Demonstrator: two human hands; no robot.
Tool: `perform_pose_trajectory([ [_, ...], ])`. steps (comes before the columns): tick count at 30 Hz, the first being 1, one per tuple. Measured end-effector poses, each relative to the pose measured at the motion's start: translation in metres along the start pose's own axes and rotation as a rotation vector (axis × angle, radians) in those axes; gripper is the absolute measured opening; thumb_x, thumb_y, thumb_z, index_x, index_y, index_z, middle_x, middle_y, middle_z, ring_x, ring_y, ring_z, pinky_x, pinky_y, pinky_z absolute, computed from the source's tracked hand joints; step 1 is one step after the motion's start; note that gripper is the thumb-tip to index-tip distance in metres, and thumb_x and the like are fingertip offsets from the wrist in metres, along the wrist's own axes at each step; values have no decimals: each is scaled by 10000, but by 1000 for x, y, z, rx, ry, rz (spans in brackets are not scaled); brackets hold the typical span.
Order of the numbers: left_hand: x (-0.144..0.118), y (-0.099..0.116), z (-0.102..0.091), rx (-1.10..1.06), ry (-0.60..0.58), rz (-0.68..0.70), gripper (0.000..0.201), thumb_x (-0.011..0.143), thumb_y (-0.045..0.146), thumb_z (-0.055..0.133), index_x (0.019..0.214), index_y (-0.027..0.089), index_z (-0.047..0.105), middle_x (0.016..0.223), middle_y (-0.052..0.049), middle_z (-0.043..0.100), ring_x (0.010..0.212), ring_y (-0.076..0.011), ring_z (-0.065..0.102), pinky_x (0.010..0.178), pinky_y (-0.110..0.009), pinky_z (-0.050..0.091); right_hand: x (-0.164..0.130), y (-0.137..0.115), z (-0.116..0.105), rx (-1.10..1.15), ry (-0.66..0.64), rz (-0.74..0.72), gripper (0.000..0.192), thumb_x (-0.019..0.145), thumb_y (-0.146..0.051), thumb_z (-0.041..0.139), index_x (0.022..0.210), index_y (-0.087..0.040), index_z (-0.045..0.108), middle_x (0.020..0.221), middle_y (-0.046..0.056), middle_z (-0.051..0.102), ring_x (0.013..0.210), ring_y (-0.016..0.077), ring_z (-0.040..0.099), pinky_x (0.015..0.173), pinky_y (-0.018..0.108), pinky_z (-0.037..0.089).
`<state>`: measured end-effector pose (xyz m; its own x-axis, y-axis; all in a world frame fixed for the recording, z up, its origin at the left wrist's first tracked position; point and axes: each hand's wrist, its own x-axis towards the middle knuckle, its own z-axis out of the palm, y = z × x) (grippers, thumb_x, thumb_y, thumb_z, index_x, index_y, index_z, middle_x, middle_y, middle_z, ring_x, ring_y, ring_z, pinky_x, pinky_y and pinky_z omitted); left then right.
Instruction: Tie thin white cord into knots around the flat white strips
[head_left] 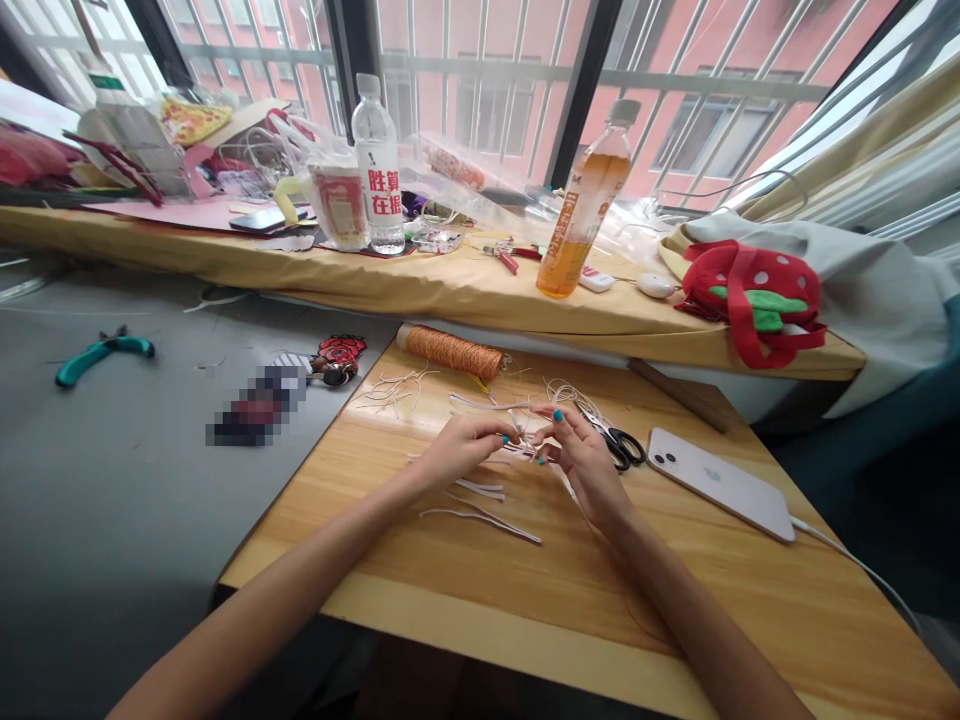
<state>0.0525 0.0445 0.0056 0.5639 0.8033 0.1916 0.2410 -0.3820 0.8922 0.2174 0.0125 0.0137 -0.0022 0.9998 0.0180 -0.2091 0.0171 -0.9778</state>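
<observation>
Above the middle of the small wooden table (570,600), both my hands are close together at a small bunch of thin white cords (523,440). My left hand (469,447) pinches the bunch between thumb and fingers. The curled fingers of my right hand (581,457) grip it from the other side; the exact hold is too small to make out. Cut white cord pieces (487,518) lie on the wood in front of my hands. Scissors with black handles (626,448) rest just beyond my right hand, beside a loose tangle of white cord (574,395).
A spool of orange twine (450,352) lies at the table's back edge. To the right is a white phone (720,485) with a cable. On the cluttered sill stand a water bottle (379,170) and a tilted orange drink bottle (585,205). Teal pliers (105,355) lie far left.
</observation>
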Motion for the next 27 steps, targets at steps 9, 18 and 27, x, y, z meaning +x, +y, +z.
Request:
perform_pose_trajectory([
  [9,-1,11,-1,-555,-122,-267,313,709,323,490,930,114,563,386,91,296,323,-34,219,314,-152,146,-2,-7,-6,-384,-158,15,241,685,-364,591,800,-153,590,636,0,545,481,76,431,443,218,352],
  [18,2,10,-3,-438,97,-175,333,777,399,408,756,107,568,407,72,335,336,-31,281,344,-156,205,-4,-6,-3,-339,-95,-32,233,684,-344,593,809,-148,610,583,-2,551,508,98,478,458,224,373],
  [27,2,1,2,-235,90,-7,289,777,374,451,881,150,602,766,-11,484,461,-26,369,413,-161,297,-7,-5,-1,-363,-121,-70,241,718,-340,562,863,-170,651,570,-8,530,499,94,438,442,222,340],
])
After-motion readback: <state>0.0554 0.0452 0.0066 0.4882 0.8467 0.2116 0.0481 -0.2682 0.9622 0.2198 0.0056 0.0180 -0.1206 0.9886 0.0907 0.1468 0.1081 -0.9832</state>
